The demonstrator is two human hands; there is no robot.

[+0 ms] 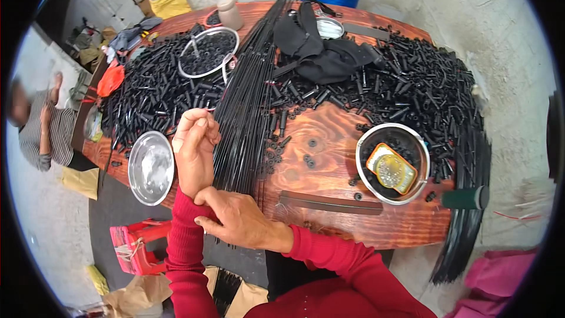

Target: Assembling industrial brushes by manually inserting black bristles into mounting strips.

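Note:
My left hand point(196, 152) is raised over the table edge, its fingers curled in toward the palm and nothing showing in them. Across my left wrist lies my right hand point(238, 218), its thumb and fingers closed around the cuff of the red sleeve point(187, 224). Just right of my left hand, a long bundle of thin black rods point(244, 100) runs from the table's far edge to its near edge. A shallow clear bowl point(150, 168) with whitish contents sits left of that hand.
Heaps of short black tubes point(150, 91) cover both sides of the wooden table point(329, 141). A metal bowl point(425, 168) at right holds black rings and a yellow tin point(391, 168). A dark strip point(329, 202) lies near the front edge. A red stool point(138, 247) stands below; another person point(47, 123) is at far left.

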